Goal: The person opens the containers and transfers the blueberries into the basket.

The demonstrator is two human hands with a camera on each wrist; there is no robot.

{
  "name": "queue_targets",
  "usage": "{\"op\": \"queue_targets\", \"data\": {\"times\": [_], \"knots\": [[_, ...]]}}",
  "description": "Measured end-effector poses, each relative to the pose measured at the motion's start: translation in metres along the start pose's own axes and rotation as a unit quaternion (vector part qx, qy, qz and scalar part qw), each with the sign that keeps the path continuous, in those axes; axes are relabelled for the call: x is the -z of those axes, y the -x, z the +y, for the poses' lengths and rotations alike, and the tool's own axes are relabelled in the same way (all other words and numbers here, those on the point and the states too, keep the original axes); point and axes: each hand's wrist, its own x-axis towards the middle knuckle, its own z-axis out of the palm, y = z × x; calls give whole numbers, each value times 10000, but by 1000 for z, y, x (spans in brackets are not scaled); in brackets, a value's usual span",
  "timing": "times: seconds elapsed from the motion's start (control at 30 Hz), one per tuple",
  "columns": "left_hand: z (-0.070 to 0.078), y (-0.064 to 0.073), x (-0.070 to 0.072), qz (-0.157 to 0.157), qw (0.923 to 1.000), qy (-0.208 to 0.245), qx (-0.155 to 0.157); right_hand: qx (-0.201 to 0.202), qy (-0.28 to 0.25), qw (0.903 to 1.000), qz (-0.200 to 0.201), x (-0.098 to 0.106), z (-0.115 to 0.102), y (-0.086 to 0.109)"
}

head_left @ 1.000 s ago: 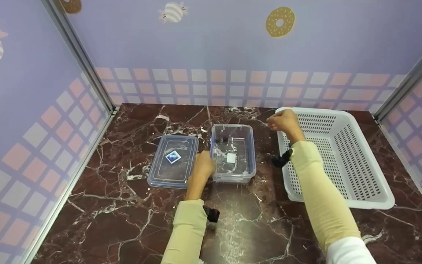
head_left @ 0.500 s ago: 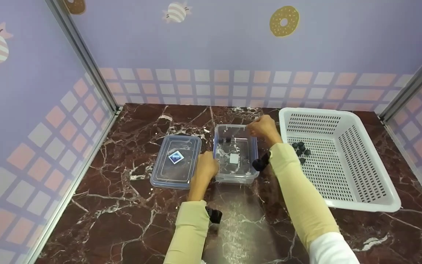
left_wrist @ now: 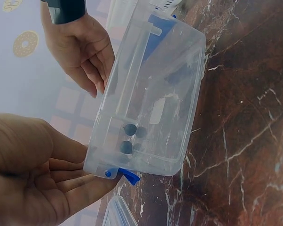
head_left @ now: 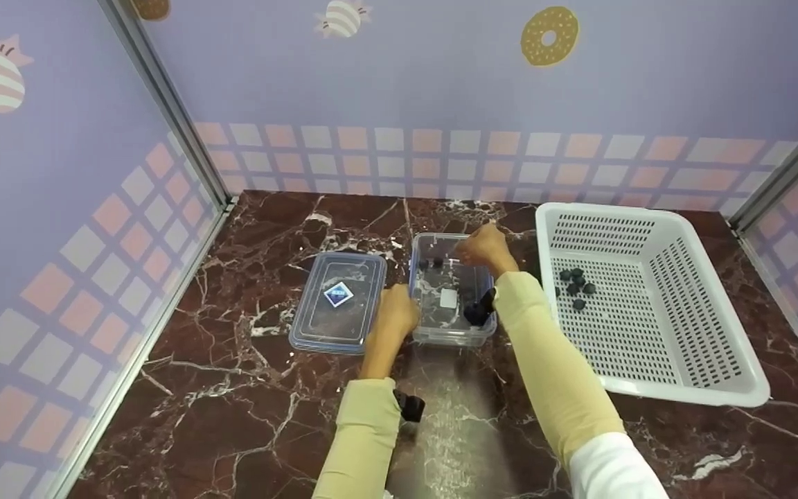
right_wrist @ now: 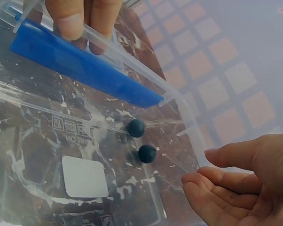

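Note:
A clear plastic food box [head_left: 453,337] with blue side clips [right_wrist: 85,66] stands on the marble table. Two dark blue round balls, like blueberries [right_wrist: 147,153], lie on its floor near the far end. My left hand [head_left: 397,315] pinches the box's left rim, thumb on one side and fingers on the other. Over the far right part of the box hovers my right hand [head_left: 485,248], its fingers loosely bent and thumb apart from them; nothing shows between them. More dark balls [head_left: 579,303], several of them, sit in the white basket [head_left: 655,305] on the right.
A clear lid [head_left: 333,326] with a blue rim and a blue-and-white diamond label lies left of the box. Patterned walls [head_left: 427,152] enclose the table at the back and both sides. The basket's raised left rim stands just right of the box.
My right hand has moved left from above the basket's left rim to over the box, uncovering the dark balls in the basket. My left hand keeps its grip on the box's rim.

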Motion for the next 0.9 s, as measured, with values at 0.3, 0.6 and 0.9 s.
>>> {"op": "queue_targets", "data": {"times": [0.3,0.6,0.9], "knots": [[1,1,1,9,10000,-58,39,1,663,9976,205,-13,-1,5],[1,1,0,62,9999,-26,-111,-340,822,9956,306,-28,-4,-3],[-1,1,0,81,9999,-36,-140,-258,621,9969,413,-43,0,-4]]}}
